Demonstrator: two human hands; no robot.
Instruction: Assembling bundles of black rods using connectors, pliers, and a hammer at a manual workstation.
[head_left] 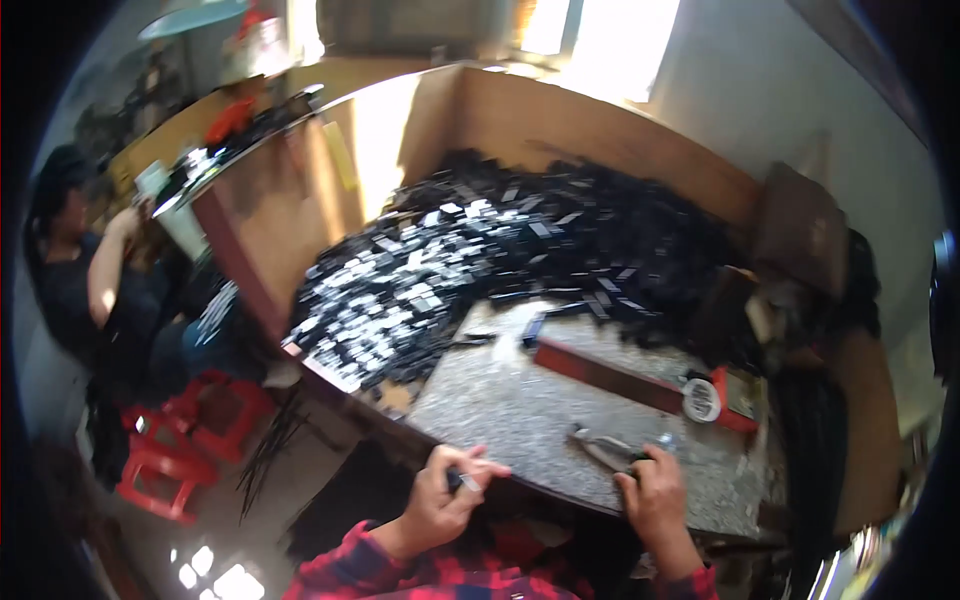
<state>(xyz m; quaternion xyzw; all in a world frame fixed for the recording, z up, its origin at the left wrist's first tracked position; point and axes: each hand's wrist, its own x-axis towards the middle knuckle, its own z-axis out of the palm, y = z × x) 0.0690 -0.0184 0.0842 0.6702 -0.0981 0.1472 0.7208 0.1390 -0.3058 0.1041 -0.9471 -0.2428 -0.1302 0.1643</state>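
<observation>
My left hand (445,500) is closed just off the front edge of the grey speckled worktop (480,400). Its fingers hold a small black piece (457,481) with a bright end, too blurred to name. On the worktop lies a plier-like metal tool (603,449), its narrow end pointing away to the left. My right hand (655,498) is closed around the near end of that tool, partly hiding it. Behind the tool sits a long dark-red bar (610,377). By its right end are a white round roll (701,400) and a red box (737,402).
A large heap of small black and shiny flat pieces (430,260) covers the back and left, inside a wooden surround (600,130). Red plastic stools (165,460) stand on the floor at left. Another person (80,260) sits beyond them. A dark brown cushion-like thing (800,228) is at right.
</observation>
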